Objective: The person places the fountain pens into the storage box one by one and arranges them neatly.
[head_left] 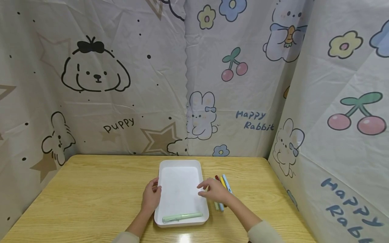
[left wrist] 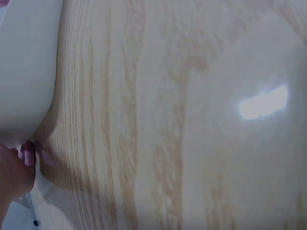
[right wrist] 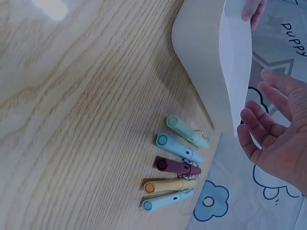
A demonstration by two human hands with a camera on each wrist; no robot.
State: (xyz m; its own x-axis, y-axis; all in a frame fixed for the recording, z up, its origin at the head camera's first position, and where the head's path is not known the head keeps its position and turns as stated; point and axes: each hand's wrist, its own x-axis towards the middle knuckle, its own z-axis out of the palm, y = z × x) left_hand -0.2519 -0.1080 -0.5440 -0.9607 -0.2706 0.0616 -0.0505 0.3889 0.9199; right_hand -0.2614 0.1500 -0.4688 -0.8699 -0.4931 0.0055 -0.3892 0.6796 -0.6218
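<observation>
A white rectangular tray (head_left: pixel 180 163) stands on the table. A pale green pen (head_left: pixel 182 217) with a clip lies crosswise inside, along its near end. My left hand (head_left: pixel 150 196) holds the tray's left side, thumb by the rim and fingers along the outer wall. Over the right rim hovers my right hand (head_left: pixel 215 190), its fingers loosely bent and thumb apart, holding nothing. Right of the tray, partly behind that hand, several pens lie side by side: in the right wrist view a green pen (right wrist: pixel 182 128), a blue pen (right wrist: pixel 178 146), a dark red pen (right wrist: pixel 178 167), a yellow pen (right wrist: pixel 168 185) and a light blue pen (right wrist: pixel 165 200).
The wooden table (head_left: pixel 106 192) extends to both sides of the tray. Behind it and on both sides hang printed cloths (head_left: pixel 158 84) with puppies, rabbits, cherries and flowers, close to the table's edges.
</observation>
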